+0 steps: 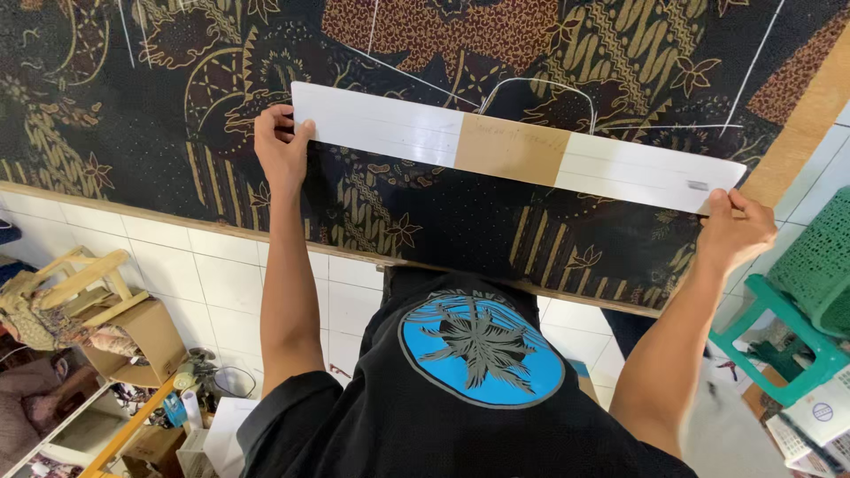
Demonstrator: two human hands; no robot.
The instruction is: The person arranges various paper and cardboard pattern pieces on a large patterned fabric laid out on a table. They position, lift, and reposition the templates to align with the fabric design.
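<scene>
A long white paper strip (381, 126) with a tan cardboard section in its middle lies flat across dark patterned batik cloth (425, 221) on a table. My left hand (281, 149) grips the strip's left end, thumb on top. At the strip's right end, my right hand (739, 228) pinches its lower corner. White chalk lines are drawn on the cloth, one curving just above the strip. My black shirt with a blue round print fills the bottom middle.
The table's wooden edge (177, 217) runs below the cloth. White floor tiles (212, 274) lie beneath. A green plastic stool (779, 332) and green basket (819, 257) stand at the right. A wooden chair (80, 279), cardboard boxes and clutter sit at the lower left.
</scene>
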